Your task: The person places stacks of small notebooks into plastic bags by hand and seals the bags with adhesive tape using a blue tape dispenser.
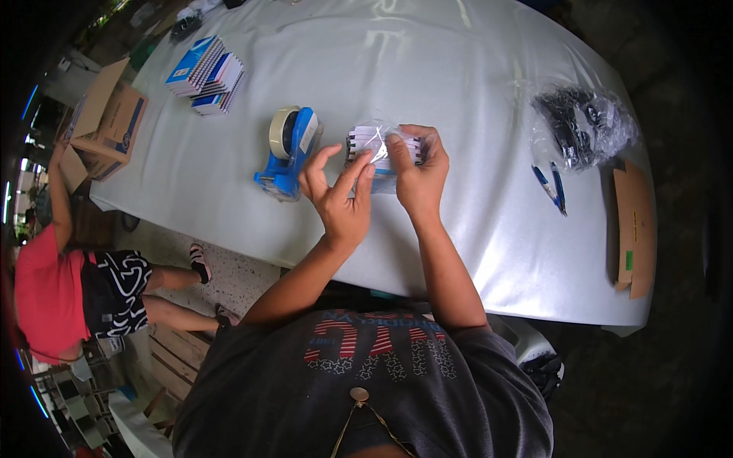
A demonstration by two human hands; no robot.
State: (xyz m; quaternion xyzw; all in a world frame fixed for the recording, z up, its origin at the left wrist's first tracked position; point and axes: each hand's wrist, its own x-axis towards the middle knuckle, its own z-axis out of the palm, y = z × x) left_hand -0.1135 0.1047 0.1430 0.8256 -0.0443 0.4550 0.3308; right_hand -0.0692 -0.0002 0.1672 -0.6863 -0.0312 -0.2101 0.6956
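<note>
A small stack of spiral notebooks (365, 140) in clear plastic wrap stands on the table in front of me. My right hand (421, 172) grips its right side, thumb pressed on the wrap and the other fingers round the edge. At the near left of the stack, my left hand (342, 197) pinches the plastic between thumb and forefinger, with another finger raised away. Whether tape is in that pinch is too small to tell. Just left of my left hand sits a blue tape dispenser (304, 137) holding a roll of clear tape (279, 131).
More spiral notebooks (200, 67) are piled at the far left. An open cardboard box (114, 126) stands by the left edge, with a person in red (52, 294) nearby. Rightward lie blue pens (551, 189), a plastic bag with dark contents (584, 126) and a cardboard piece (635, 229).
</note>
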